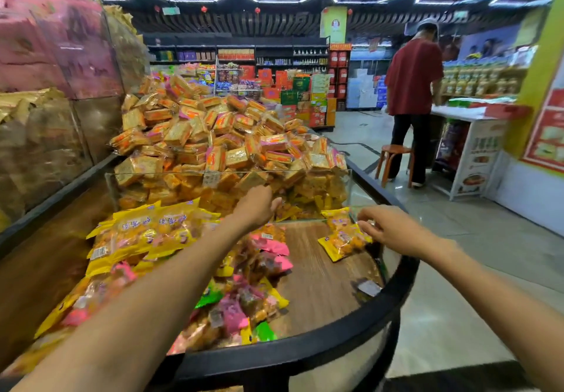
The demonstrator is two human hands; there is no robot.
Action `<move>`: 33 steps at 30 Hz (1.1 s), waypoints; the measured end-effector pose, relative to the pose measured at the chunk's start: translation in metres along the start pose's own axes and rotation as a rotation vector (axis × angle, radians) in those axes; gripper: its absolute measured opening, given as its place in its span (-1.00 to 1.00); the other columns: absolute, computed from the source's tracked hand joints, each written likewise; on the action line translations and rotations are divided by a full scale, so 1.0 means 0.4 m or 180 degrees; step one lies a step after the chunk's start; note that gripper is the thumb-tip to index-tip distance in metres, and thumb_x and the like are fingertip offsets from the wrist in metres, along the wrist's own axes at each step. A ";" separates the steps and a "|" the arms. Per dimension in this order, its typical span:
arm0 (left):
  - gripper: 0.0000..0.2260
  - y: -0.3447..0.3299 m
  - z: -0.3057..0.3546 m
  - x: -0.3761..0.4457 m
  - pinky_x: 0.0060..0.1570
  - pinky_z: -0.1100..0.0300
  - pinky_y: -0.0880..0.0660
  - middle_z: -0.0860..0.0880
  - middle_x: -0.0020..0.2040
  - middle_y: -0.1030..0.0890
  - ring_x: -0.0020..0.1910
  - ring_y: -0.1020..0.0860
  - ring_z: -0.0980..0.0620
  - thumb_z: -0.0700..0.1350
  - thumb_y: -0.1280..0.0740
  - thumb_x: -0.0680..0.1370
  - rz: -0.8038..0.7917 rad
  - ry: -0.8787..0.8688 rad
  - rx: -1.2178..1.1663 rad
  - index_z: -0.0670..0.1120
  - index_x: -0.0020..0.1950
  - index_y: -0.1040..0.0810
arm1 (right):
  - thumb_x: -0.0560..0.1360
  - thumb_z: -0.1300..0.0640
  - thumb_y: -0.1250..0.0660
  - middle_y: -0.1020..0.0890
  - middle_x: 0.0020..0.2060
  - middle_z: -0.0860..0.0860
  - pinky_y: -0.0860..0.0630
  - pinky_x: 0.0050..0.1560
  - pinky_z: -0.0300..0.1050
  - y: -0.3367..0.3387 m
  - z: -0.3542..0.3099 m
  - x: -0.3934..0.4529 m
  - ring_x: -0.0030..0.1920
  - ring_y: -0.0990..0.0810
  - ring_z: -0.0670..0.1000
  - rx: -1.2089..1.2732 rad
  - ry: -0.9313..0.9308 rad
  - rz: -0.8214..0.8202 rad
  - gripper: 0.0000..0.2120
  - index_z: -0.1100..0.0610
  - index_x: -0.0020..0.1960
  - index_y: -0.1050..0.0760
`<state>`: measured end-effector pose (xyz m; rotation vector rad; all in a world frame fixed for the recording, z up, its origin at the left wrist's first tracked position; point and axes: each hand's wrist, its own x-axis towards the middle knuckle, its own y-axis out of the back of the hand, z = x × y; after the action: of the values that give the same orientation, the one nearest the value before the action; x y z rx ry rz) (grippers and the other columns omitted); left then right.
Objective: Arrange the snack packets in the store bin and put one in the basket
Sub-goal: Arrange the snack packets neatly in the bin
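The store bin (351, 327) has a wooden floor and a black curved rim. Yellow snack packets (143, 233) lie stacked at its left, and pink, green and yellow packets (244, 300) are heaped in the middle. My right hand (393, 230) pinches the top edge of a yellow snack packet (341, 242) at the bin's right side. My left hand (259, 205) reaches forward over the heap to the glass divider (351, 196), fingers extended; whether it holds anything is hidden. No basket is in view.
Behind the glass divider rises a tall pile of orange biscuit packets (219, 141). Clear bins of pink and golden snacks (55, 65) stand at the left. A person in a red shirt (412, 86) stands at a counter on the right, beside a wooden stool (393, 162).
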<state>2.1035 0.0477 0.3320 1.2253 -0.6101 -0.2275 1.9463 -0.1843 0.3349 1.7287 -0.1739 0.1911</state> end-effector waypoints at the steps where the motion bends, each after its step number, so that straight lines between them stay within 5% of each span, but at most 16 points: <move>1: -0.73 -0.034 0.023 0.026 -0.11 0.04 -0.41 -0.20 0.02 -0.55 0.04 -0.51 -0.19 0.00 -0.16 0.64 -0.0119 -0.0051 -0.0021 -0.21 -0.01 -0.45 | 0.61 0.04 -0.18 -0.57 -0.03 -0.04 -0.42 -0.02 -0.13 0.002 0.021 -0.008 0.01 -0.53 -0.02 -0.0060 -0.0007 -0.0014 -0.78 0.11 0.14 -0.51; 14: -0.67 -0.396 0.215 0.200 0.05 0.03 -0.42 -0.26 0.14 -0.56 0.14 -0.51 -0.25 -0.04 -0.15 0.64 -0.1487 -0.0348 -0.0082 -0.29 0.15 -0.51 | 0.60 0.01 -0.16 -0.57 0.04 0.05 -0.43 0.12 -0.02 0.000 0.121 -0.049 0.09 -0.48 0.01 -0.0140 0.0172 0.0164 -0.73 0.13 0.14 -0.52; 21: -0.71 -0.475 0.259 0.199 0.02 0.05 -0.41 -0.25 0.17 -0.53 0.12 -0.50 -0.20 -0.08 -0.17 0.63 -0.1580 -0.0321 -0.0135 -0.28 0.19 -0.44 | 0.61 -0.01 -0.14 -0.56 0.11 0.03 -0.42 0.17 0.01 -0.009 0.128 -0.038 0.15 -0.45 0.00 -0.0118 0.0223 0.0090 -0.72 0.10 0.20 -0.49; 28: -0.48 -0.495 0.244 0.207 0.20 -0.04 -0.43 -0.13 0.23 -0.50 0.21 -0.47 -0.18 0.13 -0.37 0.48 -0.1568 -0.0066 -0.0302 -0.17 0.29 -0.41 | 0.61 0.00 -0.14 -0.54 0.15 0.01 -0.42 0.19 -0.04 0.003 0.111 -0.037 0.19 -0.43 -0.04 -0.0305 0.0274 0.0036 -0.71 0.09 0.23 -0.49; 33: -0.21 -0.519 0.229 0.214 0.21 -0.05 -0.46 -0.06 0.21 -0.53 0.18 -0.50 -0.09 0.21 -0.58 0.19 -0.1840 0.0580 -0.1352 -0.09 0.30 -0.43 | 0.62 0.00 -0.14 -0.54 0.14 0.00 -0.43 0.17 -0.03 0.006 0.107 -0.037 0.19 -0.43 -0.04 -0.0387 0.0268 0.0035 -0.72 0.08 0.23 -0.48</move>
<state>2.1558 -0.1382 0.1850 0.9670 -0.0263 -0.6853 1.9327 -0.2269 0.3270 1.5961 -0.1305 0.2559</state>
